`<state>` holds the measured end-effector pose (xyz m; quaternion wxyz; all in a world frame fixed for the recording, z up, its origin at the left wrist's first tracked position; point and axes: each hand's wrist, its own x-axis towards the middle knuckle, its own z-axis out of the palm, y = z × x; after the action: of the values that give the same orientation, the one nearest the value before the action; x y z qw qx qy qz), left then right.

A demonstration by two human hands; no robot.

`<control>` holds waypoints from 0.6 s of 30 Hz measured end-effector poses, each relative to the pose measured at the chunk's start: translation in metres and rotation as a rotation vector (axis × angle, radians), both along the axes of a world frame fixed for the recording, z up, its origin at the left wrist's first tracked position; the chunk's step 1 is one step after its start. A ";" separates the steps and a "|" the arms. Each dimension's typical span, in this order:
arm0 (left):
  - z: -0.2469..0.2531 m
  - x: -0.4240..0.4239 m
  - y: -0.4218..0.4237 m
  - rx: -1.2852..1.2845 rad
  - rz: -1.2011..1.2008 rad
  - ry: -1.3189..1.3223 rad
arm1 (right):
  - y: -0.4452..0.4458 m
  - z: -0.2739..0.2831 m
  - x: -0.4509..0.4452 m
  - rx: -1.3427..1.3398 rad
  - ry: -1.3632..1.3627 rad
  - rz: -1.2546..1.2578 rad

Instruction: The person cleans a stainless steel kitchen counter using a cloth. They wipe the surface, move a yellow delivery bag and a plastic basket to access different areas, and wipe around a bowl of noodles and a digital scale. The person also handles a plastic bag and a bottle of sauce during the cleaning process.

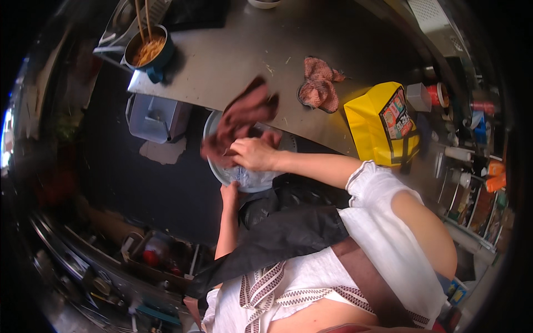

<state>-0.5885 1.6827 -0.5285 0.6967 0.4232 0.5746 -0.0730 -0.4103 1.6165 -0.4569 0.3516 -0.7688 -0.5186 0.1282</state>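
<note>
My right hand (256,154) grips a dark red cloth (250,108), blurred by motion, above a round light grey tub (213,168). At the tub's near rim is my left hand (230,191), its thumb over the edge and its other fingers hidden beneath. Clear crumpled plastic (245,177) lies inside the tub. On the steel worktop (233,54) beyond rests a crumpled pink-red cloth with a dark border (320,85).
A blue pot (164,54) with food and chopsticks stands at the worktop's left corner. Below it is a clear plastic bin (150,118). A yellow bag (366,120) stands at the right, near a shelf of containers.
</note>
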 end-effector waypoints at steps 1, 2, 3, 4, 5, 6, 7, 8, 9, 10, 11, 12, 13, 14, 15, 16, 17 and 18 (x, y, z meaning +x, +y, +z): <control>0.003 0.003 0.001 0.002 -0.005 -0.008 | 0.006 0.014 -0.003 0.040 0.186 -0.036; 0.007 0.004 0.004 0.088 -0.083 -0.023 | 0.013 0.026 0.009 0.116 0.251 -0.093; -0.005 -0.003 -0.006 0.200 0.026 -0.143 | 0.020 0.047 0.025 0.188 0.322 -0.140; 0.001 -0.002 0.002 0.140 -0.064 -0.033 | 0.021 0.071 0.049 0.140 0.290 -0.159; 0.009 -0.001 0.010 0.081 -0.150 0.078 | 0.022 0.075 0.070 0.206 0.347 -0.168; 0.014 0.006 0.008 0.090 -0.123 0.023 | 0.013 0.083 0.098 0.170 0.300 -0.281; 0.012 -0.001 0.008 0.020 -0.041 0.027 | 0.013 0.104 0.122 0.187 0.442 -0.290; 0.010 0.003 0.010 -0.021 -0.043 0.024 | -0.001 0.113 0.151 0.176 0.475 -0.409; 0.011 0.005 0.010 -0.063 -0.038 0.022 | -0.016 0.115 0.188 0.082 0.377 -0.493; 0.010 0.003 0.011 -0.070 -0.026 0.015 | -0.028 0.105 0.222 0.099 -0.164 -0.565; 0.009 0.001 0.012 -0.079 -0.021 0.006 | -0.044 0.091 0.251 0.056 -0.277 -0.623; 0.011 0.002 0.011 -0.081 -0.012 -0.008 | -0.056 0.062 0.271 -0.148 -0.132 -0.720; 0.009 -0.001 0.011 -0.088 -0.013 0.001 | -0.064 0.032 0.280 -0.349 0.023 -0.798; 0.003 -0.007 0.012 -0.088 0.003 0.014 | -0.049 0.016 0.251 -0.378 -0.238 -0.849; -0.002 -0.010 0.015 -0.083 0.015 0.020 | -0.025 0.010 0.215 -0.400 -0.504 -0.899; -0.005 -0.007 0.016 -0.067 -0.013 0.036 | -0.024 0.006 0.199 -0.286 -0.455 -0.829; -0.005 -0.005 0.017 -0.093 -0.015 0.040 | -0.023 0.002 0.188 -0.175 -0.393 -0.745; -0.003 -0.004 0.019 -0.116 -0.013 0.047 | -0.023 0.000 0.192 -0.116 -0.214 -0.693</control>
<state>-0.5928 1.7022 -0.5311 0.7060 0.3840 0.5828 -0.1206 -0.2179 1.5932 -0.4565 0.2739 -0.9265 -0.2531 -0.0506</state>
